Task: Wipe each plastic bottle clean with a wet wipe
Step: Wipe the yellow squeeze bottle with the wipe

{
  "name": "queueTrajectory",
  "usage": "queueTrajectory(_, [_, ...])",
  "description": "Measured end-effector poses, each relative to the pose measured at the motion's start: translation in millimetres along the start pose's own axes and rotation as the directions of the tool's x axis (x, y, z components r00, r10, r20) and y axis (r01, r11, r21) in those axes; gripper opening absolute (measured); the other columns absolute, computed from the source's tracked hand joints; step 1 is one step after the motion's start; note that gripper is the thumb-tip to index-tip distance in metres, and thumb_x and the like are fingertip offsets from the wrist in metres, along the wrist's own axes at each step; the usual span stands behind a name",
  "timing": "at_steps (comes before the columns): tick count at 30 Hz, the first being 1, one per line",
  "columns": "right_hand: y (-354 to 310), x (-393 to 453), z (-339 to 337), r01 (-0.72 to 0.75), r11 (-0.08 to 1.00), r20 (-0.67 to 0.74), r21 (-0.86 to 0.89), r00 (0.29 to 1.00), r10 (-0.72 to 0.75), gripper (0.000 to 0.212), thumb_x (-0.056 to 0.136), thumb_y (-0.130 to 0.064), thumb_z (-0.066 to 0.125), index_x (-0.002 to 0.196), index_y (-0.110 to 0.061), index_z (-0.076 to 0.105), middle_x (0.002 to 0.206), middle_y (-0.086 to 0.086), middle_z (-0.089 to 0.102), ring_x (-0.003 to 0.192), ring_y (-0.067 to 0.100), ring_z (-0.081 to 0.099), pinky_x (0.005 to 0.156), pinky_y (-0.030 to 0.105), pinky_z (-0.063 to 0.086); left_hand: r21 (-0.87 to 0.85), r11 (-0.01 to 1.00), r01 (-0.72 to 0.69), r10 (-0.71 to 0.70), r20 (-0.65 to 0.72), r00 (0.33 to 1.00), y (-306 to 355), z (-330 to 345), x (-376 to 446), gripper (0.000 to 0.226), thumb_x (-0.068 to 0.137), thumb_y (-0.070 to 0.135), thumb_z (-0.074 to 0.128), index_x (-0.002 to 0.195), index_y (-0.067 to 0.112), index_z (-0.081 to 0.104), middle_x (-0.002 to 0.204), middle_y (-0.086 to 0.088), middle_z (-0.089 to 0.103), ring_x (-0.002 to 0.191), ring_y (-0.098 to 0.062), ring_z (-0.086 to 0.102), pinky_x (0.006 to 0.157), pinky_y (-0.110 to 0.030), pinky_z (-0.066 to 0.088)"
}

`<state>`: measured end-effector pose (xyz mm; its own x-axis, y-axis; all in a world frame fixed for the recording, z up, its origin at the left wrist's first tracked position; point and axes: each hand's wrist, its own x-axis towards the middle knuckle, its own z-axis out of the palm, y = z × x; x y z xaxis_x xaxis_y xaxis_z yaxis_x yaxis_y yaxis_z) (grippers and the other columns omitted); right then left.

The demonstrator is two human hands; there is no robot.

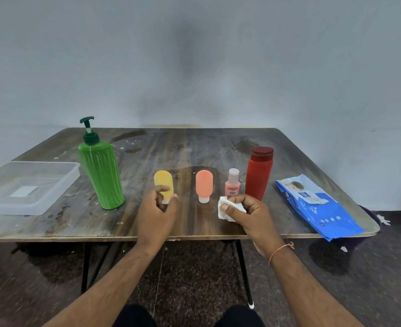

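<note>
My left hand (158,210): fingers curled round the lower end of the yellow bottle (163,185), near its pale cap; the bottle stands upright, cap down, and I cannot tell whether it rests on the table (171,147) or is lifted just off it.
My right hand (249,212): pinching a crumpled white wet wipe (227,210) between thumb and fingers, held just above the table's near edge.
My hands: apart, the wipe not touching the yellow bottle.
Green pump bottle (101,172): upright, left of the yellow one.
Orange bottle (204,185): standing cap down, between my hands and farther back.
Small pink bottle (232,184): upright, just beside the red bottle (259,173), behind my right hand.
Blue wipe pack (317,206): lying flat at the table's right end, its near corner over the edge.
Clear plastic tray (60,179): at the left end.
</note>
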<state>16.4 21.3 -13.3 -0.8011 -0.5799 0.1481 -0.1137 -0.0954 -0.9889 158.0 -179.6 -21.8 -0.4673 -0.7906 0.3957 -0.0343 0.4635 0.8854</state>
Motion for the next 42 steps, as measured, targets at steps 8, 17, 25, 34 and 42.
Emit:
queueTrajectory(8, [-9, -1, 14, -0.056, 0.997, 0.038, -0.056, 0.998, 0.058, 0.009, 0.092, -0.022, 0.083, 0.101, -0.019, 0.083, 0.100, 0.001, 0.081, 0.089, 0.019, 0.075, 0.078, 0.039, 0.065, -0.122, 0.953, 0.277, -0.240, 0.251, 0.938, -20, -14, 53, 0.103, 0.086, 0.020, 0.077, 0.163, 0.032, 0.010, 0.147, 0.004, 0.046, 0.122, -0.013, 0.059, 0.092, -0.028, 0.053])
queueTrajectory(17, [-6, 4, 53, -0.056, 0.994, 0.154, -0.097, 0.985, 0.071, 0.013, 0.100, -0.024, 0.075, 0.111, -0.019, 0.080, 0.086, 0.002, 0.072, 0.061, 0.014, 0.055, 0.065, 0.033, 0.058, -0.076, 0.964, 0.255, -0.208, 0.385, 0.899, -27, -20, 74, 0.034, 0.087, 0.043, 0.079, 0.116, 0.027, 0.074, 0.103, 0.000, 0.080, 0.102, -0.023, 0.075, 0.088, -0.040, 0.061])
queueTrajectory(25, [1, 21, 105, -0.031, 0.994, 0.146, -0.106, 0.988, 0.047, 0.006, 0.103, -0.017, 0.069, 0.108, -0.017, 0.069, 0.089, 0.008, 0.074, 0.058, 0.017, 0.058, 0.064, 0.039, 0.059, -0.492, 0.684, 0.539, -0.348, 0.429, 0.833, -20, -28, 65, 0.048, 0.109, 0.050, 0.044, 0.120, 0.011, 0.069, 0.094, -0.007, 0.071, 0.086, -0.027, 0.077, 0.094, -0.054, 0.059])
queueTrajectory(34, [12, 40, 148, 0.170, 0.970, 0.134, -0.172, 0.980, -0.148, 0.011, 0.099, -0.018, 0.076, 0.100, -0.029, 0.073, 0.080, -0.002, 0.076, 0.059, 0.018, 0.065, 0.049, 0.032, 0.055, -0.456, 0.657, 0.600, -0.450, 0.402, 0.798, -24, -23, 65, 0.079, 0.107, 0.066, 0.022, 0.116, 0.007, 0.074, 0.113, -0.028, 0.075, 0.102, -0.040, 0.073, 0.094, -0.053, 0.057])
queueTrajectory(42, [18, 34, 151, 0.436, 0.844, 0.230, -0.311, 0.897, -0.379, 0.021, 0.084, -0.010, 0.085, 0.095, -0.027, 0.083, 0.100, -0.019, 0.079, 0.094, 0.005, 0.074, 0.078, 0.021, 0.057, -0.490, 0.644, 0.588, -0.417, 0.419, 0.806, -31, -27, 70, 0.077, 0.106, 0.068, 0.024, 0.105, 0.010, 0.075, 0.094, -0.014, 0.076, 0.087, -0.027, 0.072, 0.088, -0.043, 0.057])
